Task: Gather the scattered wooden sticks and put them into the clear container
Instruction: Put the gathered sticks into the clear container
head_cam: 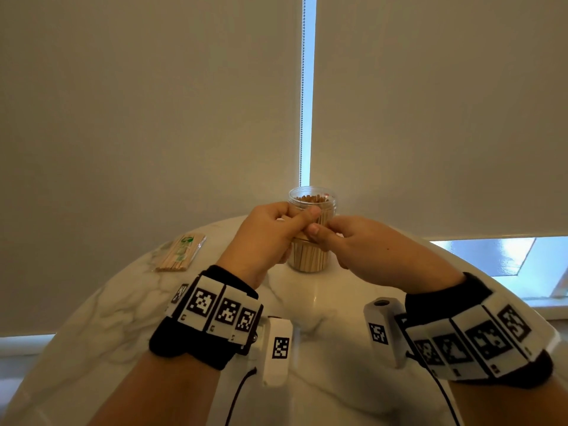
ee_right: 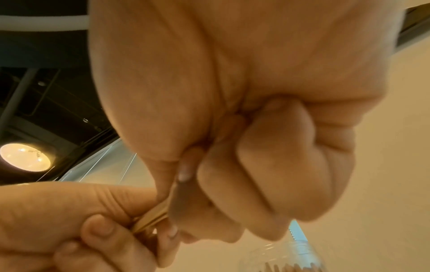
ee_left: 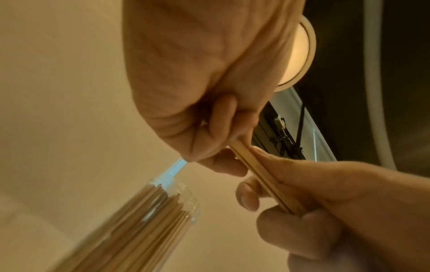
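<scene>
A clear round container (head_cam: 311,256) stands upright on the marble table (head_cam: 123,302), packed with upright wooden sticks (head_cam: 310,198). In front of it both hands meet above the table. My left hand (head_cam: 276,229) and my right hand (head_cam: 335,238) each pinch a small bundle of wooden sticks (ee_left: 260,176) between thumb and curled fingers. The left wrist view shows the bundle running from my left hand (ee_left: 223,128) into my right hand (ee_left: 291,193), with the container (ee_left: 149,217) below. In the right wrist view the bundle (ee_right: 151,219) is mostly covered by fingers.
A flat clear packet of wooden sticks (head_cam: 181,252) with a green label lies on the table at the left. Closed roller blinds hang behind the table, with a bead chain (head_cam: 302,87) in the gap. The table's curved edge runs close on both sides.
</scene>
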Available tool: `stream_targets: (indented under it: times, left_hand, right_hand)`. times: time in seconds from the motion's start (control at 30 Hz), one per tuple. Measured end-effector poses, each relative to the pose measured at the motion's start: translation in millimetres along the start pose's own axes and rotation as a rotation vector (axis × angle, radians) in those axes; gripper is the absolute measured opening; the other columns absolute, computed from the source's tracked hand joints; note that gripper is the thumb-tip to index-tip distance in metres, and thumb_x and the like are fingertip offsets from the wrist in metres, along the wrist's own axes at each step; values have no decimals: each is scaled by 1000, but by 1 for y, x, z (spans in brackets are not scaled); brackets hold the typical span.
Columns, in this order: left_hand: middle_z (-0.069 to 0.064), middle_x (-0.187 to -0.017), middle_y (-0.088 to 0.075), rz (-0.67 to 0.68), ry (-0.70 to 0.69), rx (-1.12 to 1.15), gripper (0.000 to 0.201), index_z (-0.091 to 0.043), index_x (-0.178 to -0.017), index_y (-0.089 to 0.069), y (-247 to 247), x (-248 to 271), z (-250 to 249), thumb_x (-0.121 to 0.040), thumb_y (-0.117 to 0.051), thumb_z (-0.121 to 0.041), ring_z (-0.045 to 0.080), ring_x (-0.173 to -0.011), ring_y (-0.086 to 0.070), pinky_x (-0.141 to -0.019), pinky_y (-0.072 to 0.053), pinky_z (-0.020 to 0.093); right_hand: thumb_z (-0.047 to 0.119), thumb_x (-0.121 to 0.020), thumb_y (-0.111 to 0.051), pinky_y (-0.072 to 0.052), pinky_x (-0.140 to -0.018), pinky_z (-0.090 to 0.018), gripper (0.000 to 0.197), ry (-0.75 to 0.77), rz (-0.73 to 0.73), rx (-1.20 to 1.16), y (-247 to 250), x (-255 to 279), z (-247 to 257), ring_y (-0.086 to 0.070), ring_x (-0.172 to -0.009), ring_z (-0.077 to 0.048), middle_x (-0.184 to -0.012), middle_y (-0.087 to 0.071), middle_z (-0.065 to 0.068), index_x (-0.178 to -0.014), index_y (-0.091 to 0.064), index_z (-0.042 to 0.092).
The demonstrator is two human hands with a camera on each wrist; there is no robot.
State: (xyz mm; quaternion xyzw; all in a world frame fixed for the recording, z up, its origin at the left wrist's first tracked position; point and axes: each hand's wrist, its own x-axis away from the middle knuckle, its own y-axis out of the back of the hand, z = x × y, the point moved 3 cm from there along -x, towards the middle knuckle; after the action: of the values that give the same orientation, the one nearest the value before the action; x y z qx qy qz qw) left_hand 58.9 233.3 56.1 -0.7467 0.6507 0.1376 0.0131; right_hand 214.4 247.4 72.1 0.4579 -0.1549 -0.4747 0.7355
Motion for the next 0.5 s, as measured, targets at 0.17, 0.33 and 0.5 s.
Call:
stream_targets:
  times: [0.17, 0.33, 0.5]
  left_hand:
    - [10, -72, -63, -64, 45, 221, 31, -11, -89, -55, 4, -5, 4, -88, -71, -36, 8, -48, -52, -44, -45, 19]
    - [5, -63, -64, -8, 33, 199, 33, -12, -74, -63, -1, -6, 7, -89, -69, -41, 10, -51, -55, -47, -46, 20]
    - [1, -52, -59, -175, 51, 234, 36, -10, -74, -55, 8, -9, 10, -91, -67, -39, 12, -49, -55, -48, -48, 20]
  right_hand:
    - [56, -95, -52, -45, -60, -30, 28, 104, -48, -42, 3, -1, 1, -50, -54, -4, -61, -57, 11, -96, -66, 32]
    - [49, -97, -54, -55, -71, -46, 25, 140, -33, -52, 8, -2, -4, -55, -61, -20, -60, -55, 3, -91, -75, 36]
    - [50, -90, -63, -38, -56, -20, 19, 117, -206, -81, 19, -3, -13, -50, -53, -2, -64, -63, 8, -87, -71, 33]
